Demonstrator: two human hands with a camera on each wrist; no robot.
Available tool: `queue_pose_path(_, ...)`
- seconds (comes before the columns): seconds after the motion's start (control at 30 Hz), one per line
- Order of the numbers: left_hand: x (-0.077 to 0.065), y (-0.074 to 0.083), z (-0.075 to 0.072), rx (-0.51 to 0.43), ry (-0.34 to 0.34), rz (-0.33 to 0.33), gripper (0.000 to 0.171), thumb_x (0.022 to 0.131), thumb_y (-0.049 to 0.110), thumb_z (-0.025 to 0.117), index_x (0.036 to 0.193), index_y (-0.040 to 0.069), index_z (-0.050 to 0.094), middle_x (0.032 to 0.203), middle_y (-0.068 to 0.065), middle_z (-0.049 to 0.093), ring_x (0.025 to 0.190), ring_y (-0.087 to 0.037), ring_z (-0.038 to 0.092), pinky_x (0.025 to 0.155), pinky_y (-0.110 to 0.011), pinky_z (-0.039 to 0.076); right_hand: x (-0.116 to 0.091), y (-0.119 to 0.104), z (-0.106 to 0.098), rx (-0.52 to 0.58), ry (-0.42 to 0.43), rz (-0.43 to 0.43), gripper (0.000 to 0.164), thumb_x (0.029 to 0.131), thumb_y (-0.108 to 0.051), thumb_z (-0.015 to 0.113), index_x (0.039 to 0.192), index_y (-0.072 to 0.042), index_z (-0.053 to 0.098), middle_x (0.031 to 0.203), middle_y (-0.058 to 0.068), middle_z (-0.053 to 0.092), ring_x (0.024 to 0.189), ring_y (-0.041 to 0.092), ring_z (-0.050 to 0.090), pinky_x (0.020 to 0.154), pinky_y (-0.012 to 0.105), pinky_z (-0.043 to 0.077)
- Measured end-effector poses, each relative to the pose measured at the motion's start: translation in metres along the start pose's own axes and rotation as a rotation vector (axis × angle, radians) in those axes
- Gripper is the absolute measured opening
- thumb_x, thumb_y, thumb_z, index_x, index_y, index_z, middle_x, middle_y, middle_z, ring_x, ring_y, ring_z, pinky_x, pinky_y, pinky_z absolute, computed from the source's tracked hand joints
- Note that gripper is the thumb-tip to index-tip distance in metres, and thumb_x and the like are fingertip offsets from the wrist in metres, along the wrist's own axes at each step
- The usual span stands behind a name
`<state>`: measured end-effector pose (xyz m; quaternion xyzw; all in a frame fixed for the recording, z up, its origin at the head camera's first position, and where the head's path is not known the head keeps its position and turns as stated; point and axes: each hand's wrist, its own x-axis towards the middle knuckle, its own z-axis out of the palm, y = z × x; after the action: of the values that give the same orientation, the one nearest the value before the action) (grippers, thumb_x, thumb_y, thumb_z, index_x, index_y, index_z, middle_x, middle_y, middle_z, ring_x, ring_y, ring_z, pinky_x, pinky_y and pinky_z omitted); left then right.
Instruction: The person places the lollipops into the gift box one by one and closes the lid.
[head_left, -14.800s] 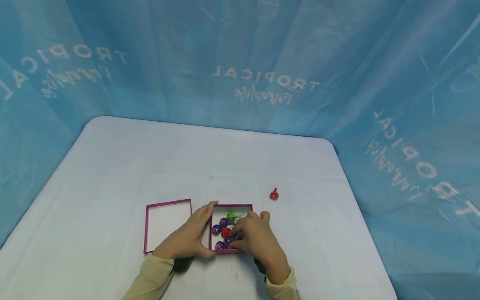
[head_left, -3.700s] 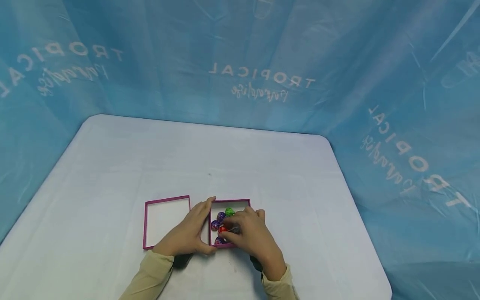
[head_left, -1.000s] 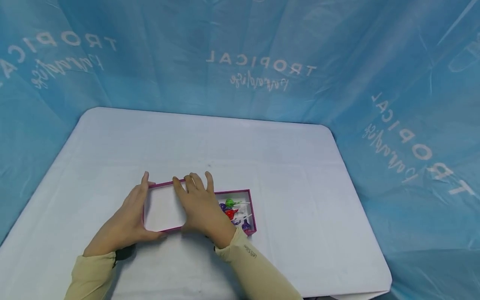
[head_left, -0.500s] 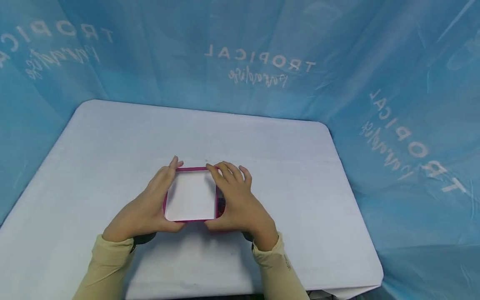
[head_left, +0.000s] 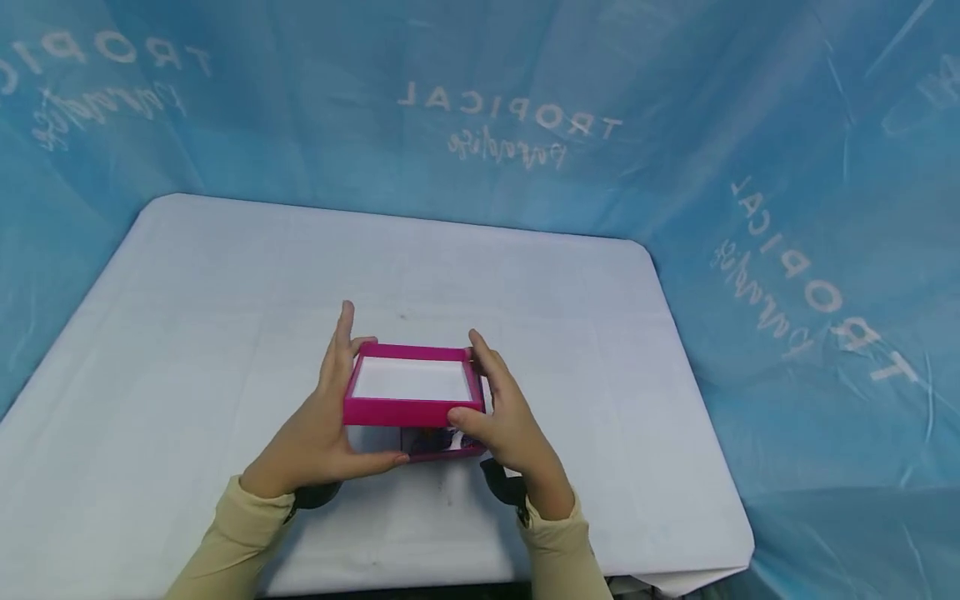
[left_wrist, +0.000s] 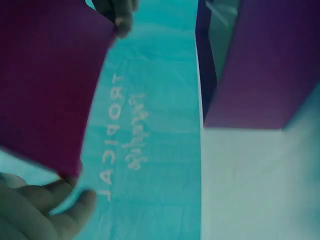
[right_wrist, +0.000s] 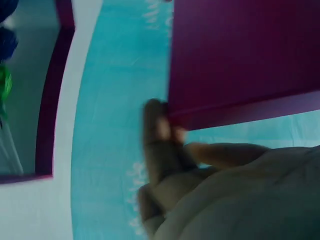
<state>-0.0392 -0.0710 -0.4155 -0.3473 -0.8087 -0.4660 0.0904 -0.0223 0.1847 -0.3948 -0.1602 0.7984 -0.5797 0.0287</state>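
A shallow magenta box lid (head_left: 397,411), white inside, is raised with its hollow side up and tilted. My left hand (head_left: 318,429) holds its left side, fingers at the far corner and thumb stretched out below the front edge. On the other side my right hand (head_left: 517,425) grips it, thumb on the front wall and fingers at the far right corner. Under the lid stands the matching box (head_left: 442,455), mostly hidden. The right wrist view shows part of that box's wall (right_wrist: 49,107), with blue lollipops (right_wrist: 7,42) and a green lollipop (right_wrist: 5,82) inside.
A white-covered table (head_left: 247,275) lies beneath everything. Blue curtain sheeting (head_left: 315,108) with mirrored lettering hangs behind it and along its sides. The table's front edge shows near the bottom of the head view.
A red lollipop lay loose on the right; it is gone from there. My hands left the lollipop box, took the lid from its left, carried it rightward over the box and tilted it.
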Motion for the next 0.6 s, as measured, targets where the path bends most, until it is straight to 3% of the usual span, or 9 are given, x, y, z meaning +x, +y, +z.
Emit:
queue_pose_path(0.13,0.001,-0.003,0.011,0.218,0.058,0.171,0.157,0.054,0.023,0.099,0.155,0.004,-0.020,0.166,-0.027,-0.004,0.133,-0.037,0.046,0.097,-0.057,0.052,-0.004,-0.003,-0.008,0.123,-0.052,0.133,0.103,0.087,-0.067,0.058,0.162,-0.008,0.018,0.149,0.026,0.040,0.129,0.037,0.046,0.106,0.057,0.044)
queue_pose_path(0.3,0.003,-0.008,0.017,0.449,0.124,0.325,0.154,0.059,0.003,0.094,0.158,0.021,-0.022,0.162,-0.034,0.014,0.104,-0.033,0.063,0.090,-0.052,0.056,-0.008,-0.007,-0.020,0.159,-0.154,0.248,0.084,0.096,-0.060,0.042,0.159,-0.007,0.025,0.147,0.025,0.041,0.133,0.039,0.042,0.114,0.062,0.029)
queue_pose_path(0.43,0.005,-0.008,0.020,0.547,0.160,0.407,0.148,0.060,-0.010,0.088,0.159,0.022,-0.018,0.158,-0.031,0.030,0.088,-0.029,0.065,0.083,-0.045,0.059,-0.012,-0.005,-0.030,0.118,-0.273,0.241,0.078,0.101,-0.060,0.026,0.156,-0.006,0.030,0.148,0.021,0.041,0.135,0.037,0.039,0.114,0.058,0.027)
queue_pose_path(0.6,0.008,-0.003,0.023,0.587,0.185,0.454,0.143,0.060,-0.002,0.089,0.162,0.022,-0.009,0.156,-0.027,0.038,0.097,-0.033,0.069,0.085,-0.045,0.059,-0.016,-0.001,-0.042,0.132,-0.355,0.205,0.077,0.104,-0.057,0.015,0.155,-0.001,0.030,0.145,0.022,0.045,0.132,0.036,0.044,0.112,0.054,0.032)
